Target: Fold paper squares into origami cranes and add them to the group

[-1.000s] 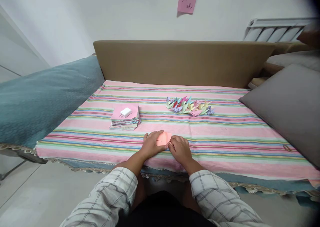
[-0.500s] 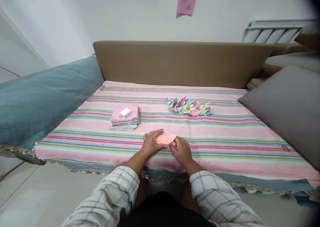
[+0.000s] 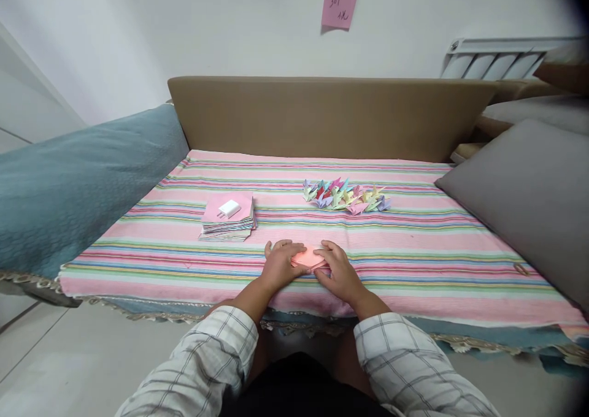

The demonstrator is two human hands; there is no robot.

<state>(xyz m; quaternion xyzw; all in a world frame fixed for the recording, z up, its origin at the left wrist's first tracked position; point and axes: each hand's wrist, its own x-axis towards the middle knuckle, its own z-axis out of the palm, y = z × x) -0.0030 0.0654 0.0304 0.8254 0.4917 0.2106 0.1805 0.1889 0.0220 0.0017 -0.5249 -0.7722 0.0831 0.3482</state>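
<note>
Compared with half a second ago, the right hand (image 3: 339, 273) is reaching farther over the peach paper (image 3: 309, 258), whose right end is now lying lower. Nearest us, checked sleeves (image 3: 197, 362) are leading to both hands. The left hand (image 3: 280, 268) is holding the paper's left end between partly curled fingers and thumb, seemingly to steady it; the right, its fingers only slightly bent, is gripping the other end, probably keeping it flat. The paper is resting between them on a striped cloth (image 3: 405, 242). Farther left, a white charger (image 3: 229, 208) is sitting on a paper stack (image 3: 230, 230), perhaps weighing it down. Beyond, folded cranes (image 3: 340, 197) are clustering, apparently clear of our elbow room. A brown backrest (image 3: 322, 116) is standing behind.
</note>
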